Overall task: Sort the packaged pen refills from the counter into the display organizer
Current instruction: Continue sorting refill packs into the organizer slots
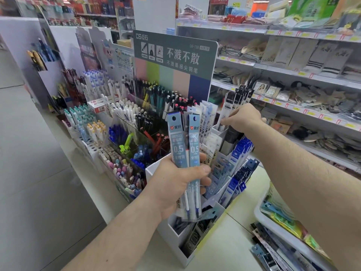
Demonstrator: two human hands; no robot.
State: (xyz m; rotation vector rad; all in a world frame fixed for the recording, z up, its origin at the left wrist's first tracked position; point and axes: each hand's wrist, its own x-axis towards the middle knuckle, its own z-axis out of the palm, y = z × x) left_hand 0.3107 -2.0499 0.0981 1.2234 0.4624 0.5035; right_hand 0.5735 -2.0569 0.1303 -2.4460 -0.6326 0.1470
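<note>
Blue-headed packaged pen refills [184,151] stand upright in my left hand [175,184], fingers and thumb clamped round the lower part of the bundle, marked 0.5. The bundle is held just in front of the white display organizer [175,238], above its near compartments. My right hand [243,119] reaches to the organizer's far right corner, fingers curled on dark-headed refill packs [237,102] standing in a back compartment; whether it is seating a pack or only steadying the row, I cannot tell. More loose refill packs [271,251] lie on the counter [234,249] at lower right, beside a white tray [273,223] of other goods, so sorting appears unfinished.

Judgement on the step in hand: the pack at the back should go in vertically, header upward, among packs of matching type, and be pressed down until it sits level with its neighbours. The left hand should keep its bundle upright and away from the compartments, so nothing snags. Risk: neighbouring packs in the crowded rear row may tilt or lift when the right hand withdraws.
</note>
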